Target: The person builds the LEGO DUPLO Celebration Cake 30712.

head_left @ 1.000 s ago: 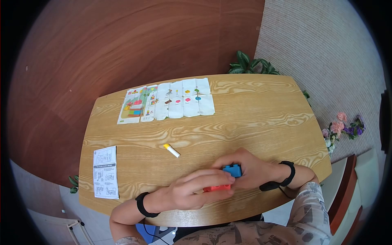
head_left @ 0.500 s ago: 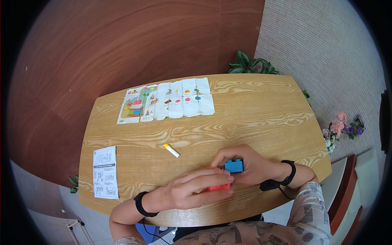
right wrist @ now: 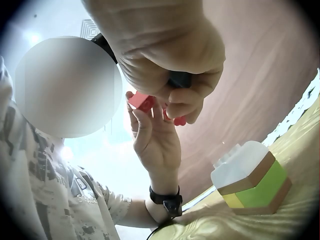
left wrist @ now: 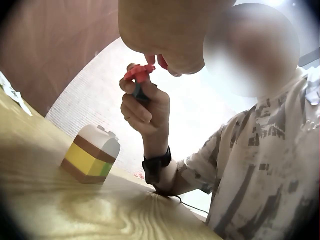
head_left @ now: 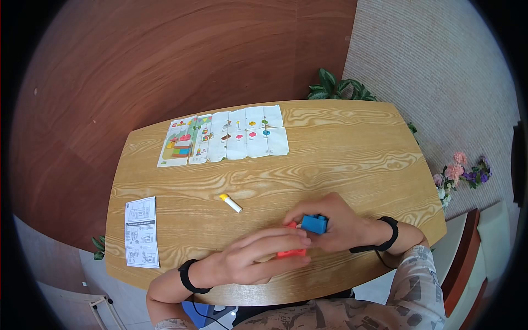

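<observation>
My right hand (head_left: pixel 344 223) holds a blue toy brick (head_left: pixel 314 225) with studs on one end. A red flower-shaped piece (left wrist: pixel 139 73) is also between its thumb and fingers, beside the blue brick. Close by on the left, my left hand (head_left: pixel 247 256) holds a red brick (head_left: pixel 291 253) in its fingers, which partly cover it. In the right wrist view this red brick (right wrist: pixel 142 101) sits between thumb and fingertips. The two hands almost meet above the table's near side, their fingertips overlapping in the head view.
A stack of brown, yellow, green and white bricks (left wrist: pixel 91 155) stands on the wooden table (head_left: pixel 352 165). A white stick with a yellow tip (head_left: pixel 230 202) lies beyond the hands. An unfolded colour picture sheet (head_left: pixel 236 137) lies farther back, and a black-and-white leaflet (head_left: pixel 141 234) at left.
The right hand has tilted the blue brick, so its studs now point right instead of away. More of the red piece beside it shows. The left hand has shifted slightly left with its red brick.
</observation>
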`<state>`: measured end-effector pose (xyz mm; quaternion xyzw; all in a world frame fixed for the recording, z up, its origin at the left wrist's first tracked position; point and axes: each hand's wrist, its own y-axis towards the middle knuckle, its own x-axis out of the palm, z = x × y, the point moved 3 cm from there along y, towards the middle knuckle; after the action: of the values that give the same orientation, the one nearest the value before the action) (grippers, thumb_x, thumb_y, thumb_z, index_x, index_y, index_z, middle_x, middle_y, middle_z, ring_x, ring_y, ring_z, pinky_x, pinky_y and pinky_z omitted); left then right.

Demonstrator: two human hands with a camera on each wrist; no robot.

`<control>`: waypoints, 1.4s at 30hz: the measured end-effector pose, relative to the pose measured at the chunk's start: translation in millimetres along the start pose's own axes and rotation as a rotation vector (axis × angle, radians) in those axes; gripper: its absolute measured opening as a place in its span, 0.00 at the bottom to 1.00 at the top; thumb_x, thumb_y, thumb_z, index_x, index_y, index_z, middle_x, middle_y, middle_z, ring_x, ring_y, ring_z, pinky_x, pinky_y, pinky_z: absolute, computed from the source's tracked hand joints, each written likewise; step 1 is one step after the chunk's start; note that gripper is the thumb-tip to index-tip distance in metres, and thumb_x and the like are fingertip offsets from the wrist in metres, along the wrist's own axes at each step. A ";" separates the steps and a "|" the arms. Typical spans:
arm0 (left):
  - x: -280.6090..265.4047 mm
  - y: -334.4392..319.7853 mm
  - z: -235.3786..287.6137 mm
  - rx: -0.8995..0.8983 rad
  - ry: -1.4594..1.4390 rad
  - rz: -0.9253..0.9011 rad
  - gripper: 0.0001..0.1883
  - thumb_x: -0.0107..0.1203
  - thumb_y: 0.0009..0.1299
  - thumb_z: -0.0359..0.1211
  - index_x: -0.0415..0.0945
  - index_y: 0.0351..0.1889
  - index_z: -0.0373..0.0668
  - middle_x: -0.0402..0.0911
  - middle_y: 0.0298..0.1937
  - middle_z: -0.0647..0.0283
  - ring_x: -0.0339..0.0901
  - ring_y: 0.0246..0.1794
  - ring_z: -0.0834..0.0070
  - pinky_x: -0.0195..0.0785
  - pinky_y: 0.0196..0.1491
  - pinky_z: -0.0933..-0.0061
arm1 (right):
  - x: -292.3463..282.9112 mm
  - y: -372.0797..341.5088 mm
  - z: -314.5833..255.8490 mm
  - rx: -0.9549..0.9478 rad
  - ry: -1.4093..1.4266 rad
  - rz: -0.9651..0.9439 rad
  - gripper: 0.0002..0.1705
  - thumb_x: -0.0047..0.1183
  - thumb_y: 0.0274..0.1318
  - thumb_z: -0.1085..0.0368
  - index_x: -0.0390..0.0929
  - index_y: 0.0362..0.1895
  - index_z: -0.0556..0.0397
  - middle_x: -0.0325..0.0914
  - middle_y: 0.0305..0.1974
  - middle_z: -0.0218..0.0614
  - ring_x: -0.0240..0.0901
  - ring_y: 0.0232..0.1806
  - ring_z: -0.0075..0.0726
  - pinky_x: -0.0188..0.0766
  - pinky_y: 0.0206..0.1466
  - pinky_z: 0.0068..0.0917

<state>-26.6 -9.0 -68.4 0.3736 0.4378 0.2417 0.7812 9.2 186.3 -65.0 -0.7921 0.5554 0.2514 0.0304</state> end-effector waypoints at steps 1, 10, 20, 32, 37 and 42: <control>-3.4 -1.5 0.0 -0.020 -0.020 0.000 0.14 0.71 0.61 0.21 0.87 0.45 0.31 0.81 0.57 0.50 0.83 0.54 0.57 0.82 0.57 0.61 | -1.0 1.4 1.1 0.000 -0.017 0.024 0.15 0.64 0.58 0.75 0.82 0.50 0.53 0.86 0.37 0.39 0.84 0.38 0.33 0.77 0.41 0.28; -27.2 3.2 -8.7 -0.412 0.012 0.076 0.18 0.59 0.70 0.24 0.76 0.57 0.36 0.72 0.56 0.50 0.76 0.54 0.58 0.70 0.57 0.62 | -17.5 1.7 1.2 -0.097 -0.125 0.242 0.16 0.63 0.59 0.75 0.80 0.52 0.53 0.86 0.41 0.41 0.86 0.42 0.39 0.79 0.44 0.30; -16.2 -2.0 -23.3 -0.775 -0.147 -0.173 0.13 0.59 0.74 0.33 0.75 0.53 0.36 0.78 0.46 0.53 0.78 0.44 0.61 0.71 0.48 0.64 | -12.6 -0.3 0.1 -0.115 -0.194 0.202 0.19 0.64 0.58 0.74 0.79 0.54 0.51 0.85 0.41 0.42 0.85 0.43 0.47 0.80 0.44 0.35; -1.5 -7.2 -21.0 -0.886 -0.426 -0.177 0.17 0.58 0.80 0.39 0.75 0.58 0.37 0.83 0.41 0.61 0.78 0.39 0.77 0.71 0.43 0.73 | 1.8 -8.8 4.6 -0.444 -0.530 0.187 0.35 0.63 0.35 0.76 0.79 0.56 0.46 0.81 0.36 0.30 0.78 0.24 0.37 0.72 0.21 0.31; -5.5 -6.6 -20.0 -0.986 -0.546 -0.157 0.13 0.58 0.79 0.33 0.75 0.56 0.37 0.82 0.45 0.66 0.76 0.44 0.82 0.69 0.48 0.76 | 3.3 -9.8 3.7 -0.494 -0.629 0.185 0.32 0.62 0.38 0.74 0.80 0.55 0.48 0.81 0.36 0.30 0.77 0.23 0.34 0.71 0.21 0.30; -6.3 -8.5 -20.7 -0.967 -0.492 -0.132 0.12 0.58 0.79 0.32 0.75 0.56 0.37 0.82 0.44 0.66 0.75 0.44 0.83 0.69 0.47 0.77 | 4.7 -8.2 4.0 -0.555 -0.683 0.210 0.28 0.73 0.47 0.65 0.82 0.56 0.46 0.76 0.29 0.27 0.73 0.19 0.30 0.67 0.19 0.27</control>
<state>-47.2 -10.8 -79.0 -0.0109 0.1037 0.2714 0.9568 16.3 186.7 -72.4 -0.5810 0.5026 0.6396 -0.0272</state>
